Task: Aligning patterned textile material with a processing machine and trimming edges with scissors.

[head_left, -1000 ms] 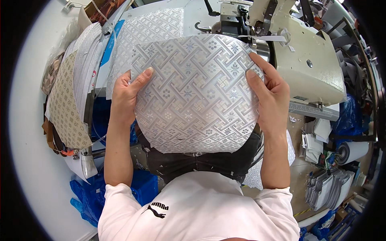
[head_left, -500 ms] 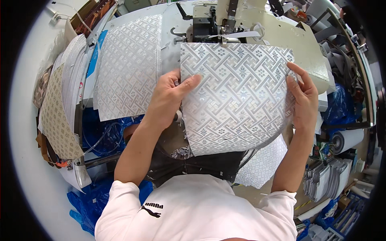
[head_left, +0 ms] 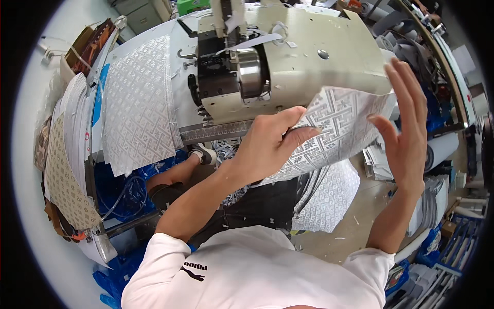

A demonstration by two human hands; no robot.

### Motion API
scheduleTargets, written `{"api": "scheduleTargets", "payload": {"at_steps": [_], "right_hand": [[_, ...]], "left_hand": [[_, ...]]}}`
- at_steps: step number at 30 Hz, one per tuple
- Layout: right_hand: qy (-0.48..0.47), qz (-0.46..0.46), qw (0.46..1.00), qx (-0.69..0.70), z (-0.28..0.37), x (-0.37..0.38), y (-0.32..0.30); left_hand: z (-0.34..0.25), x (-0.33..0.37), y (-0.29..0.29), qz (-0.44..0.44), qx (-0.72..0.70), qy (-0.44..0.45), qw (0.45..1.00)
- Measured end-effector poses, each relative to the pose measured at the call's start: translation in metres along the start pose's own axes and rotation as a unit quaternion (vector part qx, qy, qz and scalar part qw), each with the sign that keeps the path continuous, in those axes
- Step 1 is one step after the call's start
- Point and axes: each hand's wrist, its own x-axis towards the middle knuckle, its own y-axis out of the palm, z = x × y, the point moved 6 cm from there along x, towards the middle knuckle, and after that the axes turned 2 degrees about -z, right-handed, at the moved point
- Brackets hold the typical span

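Note:
My left hand (head_left: pixel 265 144) is closed on the left edge of a white sheet with a silver lattice and flower pattern (head_left: pixel 337 121). The thumb lies on top, and the sheet curves and tilts in front of a cream machine (head_left: pixel 321 64). My right hand (head_left: pixel 409 134) is open beside the sheet's right side, fingers stretched upward and thumb apart, close to the sheet's edge. Whether that thumb touches it I cannot tell. To the left of the machine's metal roller (head_left: pixel 249 73) and ruled metal strip (head_left: pixel 216 132) lies a stack of similar patterned sheets (head_left: pixel 139 103).
More white sheets and a gold-patterned one (head_left: pixel 67 180) stand at the far left. Another patterned sheet (head_left: pixel 329 201) hangs low by my legs. Rolls of material (head_left: pixel 441 152) and bundled pieces fill the right. Blue plastic (head_left: pixel 116 273) lies low on the left.
The sheet has moved right and away from the machine's front, now tilted and bent. My left hand followed it rightward; my right hand has let go and spread its fingers. The view has shifted too.

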Motion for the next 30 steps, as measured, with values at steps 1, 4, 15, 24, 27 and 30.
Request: {"api": "scheduleTargets", "payload": {"at_steps": [1,4,15,24,27,30], "right_hand": [[-0.043,0.05,0.997,0.028,0.009,-0.001,-0.003],[-0.017,0.109,0.986,0.122,-0.013,-0.02,-0.02],[0.665,-0.271,0.694,0.061,-0.148,-0.507,-0.117],[0.917,-0.264,0.203,0.221,0.013,-0.784,0.058],[0.945,-0.072,0.301,0.104,-0.027,-0.801,0.059],[0.871,-0.062,0.459,0.167,-0.075,-0.706,0.1]], "left_hand": [[-0.005,-0.004,0.005,0.018,-0.005,-0.002,1.0],[-0.032,-0.022,0.014,0.064,0.085,0.135,0.985],[0.04,-0.143,-0.148,-0.168,0.415,0.084,0.89],[0.069,-0.163,-0.204,-0.019,0.594,-0.041,0.803],[0.075,-0.155,-0.219,-0.02,0.568,-0.033,0.822],[0.059,-0.169,-0.231,-0.015,0.529,-0.018,0.848]]}}
